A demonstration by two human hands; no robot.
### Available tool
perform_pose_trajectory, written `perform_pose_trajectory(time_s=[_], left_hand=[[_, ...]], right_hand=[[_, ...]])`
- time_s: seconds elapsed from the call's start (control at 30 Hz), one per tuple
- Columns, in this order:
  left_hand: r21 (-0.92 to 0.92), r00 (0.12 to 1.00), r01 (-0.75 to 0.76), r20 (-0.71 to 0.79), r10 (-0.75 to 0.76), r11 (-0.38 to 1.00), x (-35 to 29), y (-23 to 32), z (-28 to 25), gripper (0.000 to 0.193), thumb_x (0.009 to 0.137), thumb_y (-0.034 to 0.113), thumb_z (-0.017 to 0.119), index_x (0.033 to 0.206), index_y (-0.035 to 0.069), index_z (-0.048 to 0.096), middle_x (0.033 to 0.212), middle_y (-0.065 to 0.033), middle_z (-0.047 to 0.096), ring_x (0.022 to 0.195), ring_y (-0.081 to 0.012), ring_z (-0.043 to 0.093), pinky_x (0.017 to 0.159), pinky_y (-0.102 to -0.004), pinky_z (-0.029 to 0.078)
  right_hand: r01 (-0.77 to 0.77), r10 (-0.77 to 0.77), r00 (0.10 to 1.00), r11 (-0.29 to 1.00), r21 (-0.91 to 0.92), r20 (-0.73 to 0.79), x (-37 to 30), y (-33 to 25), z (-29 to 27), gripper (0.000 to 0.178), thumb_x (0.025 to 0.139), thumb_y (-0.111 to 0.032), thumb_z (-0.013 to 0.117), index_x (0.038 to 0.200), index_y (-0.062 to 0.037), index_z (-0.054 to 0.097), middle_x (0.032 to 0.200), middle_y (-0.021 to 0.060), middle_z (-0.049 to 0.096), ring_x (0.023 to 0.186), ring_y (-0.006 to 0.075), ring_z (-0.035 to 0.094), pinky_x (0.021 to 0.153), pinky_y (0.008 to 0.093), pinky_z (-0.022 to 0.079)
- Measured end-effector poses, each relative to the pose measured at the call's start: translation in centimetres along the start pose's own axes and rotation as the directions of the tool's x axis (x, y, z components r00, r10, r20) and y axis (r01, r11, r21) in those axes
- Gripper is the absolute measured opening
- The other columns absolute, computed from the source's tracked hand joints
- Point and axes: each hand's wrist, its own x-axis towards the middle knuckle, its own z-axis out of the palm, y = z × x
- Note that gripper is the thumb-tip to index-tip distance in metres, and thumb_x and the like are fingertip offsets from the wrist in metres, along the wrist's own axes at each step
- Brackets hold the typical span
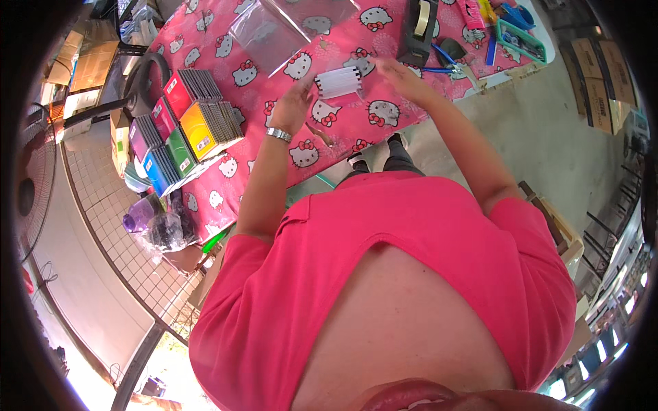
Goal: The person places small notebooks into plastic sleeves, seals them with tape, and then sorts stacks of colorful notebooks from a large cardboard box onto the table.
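Observation:
On the pink patterned tablecloth (274, 144), a small block of white, stick-like pieces with dark ends (338, 83) lies between my hands; their exact kind is too small to tell. My left hand (293, 107), with a metal watch at the wrist, is at the block's left end, fingers stretched; whether the fingertips touch it I cannot tell. To the right of the block, apart from it, my right hand (406, 80) is open with its fingers extended. Clear plastic sleeves (266, 34) lie just beyond my left hand.
Stacks of spiral notebooks in several colours (184, 130) fill the table's left side. A black tape dispenser (417, 34), blue-handled pliers (445, 65) and a green basket (521, 41) sit at the far right. A fan (31, 185) stands left, brown cartons (593, 82) right.

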Motion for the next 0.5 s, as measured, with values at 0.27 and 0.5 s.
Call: perform_pose_trajectory(time_s=[0.27,0.5], left_hand=[[-0.315,0.957,-0.032,-0.284,-0.062,0.949,0.4,-2.0,6.7,0.092,0.08,0.078,0.025,0.133,0.004,0.04,0.132,-0.0099,0.045,0.121,-0.0272,0.041,0.102,-0.04,0.031],[-0.306,0.992,-0.11,-0.098,0.084,0.946,-0.5,-4.8,3.9,0.073,0.088,0.062,0.028,0.132,0.006,0.042,0.13,-0.0077,0.048,0.114,-0.023,0.049,0.094,-0.0339,0.041]], right_hand=[[0.008,0.099,0.932,0.956,0.293,-0.349,0.5,-1.9,9.6,0.077,0.093,-0.061,0.013,0.144,-0.0033,0.019,0.145,0.0129,0.027,0.132,0.0246,0.029,0.108,0.0335,0.023],[-0.121,0.139,0.99,0.834,0.538,0.009,-1.8,0.4,6.8,0.071,0.095,-0.056,0.016,0.143,-0.004,0.024,0.141,0.0111,0.035,0.131,0.0207,0.031,0.108,0.0326,0.023]])
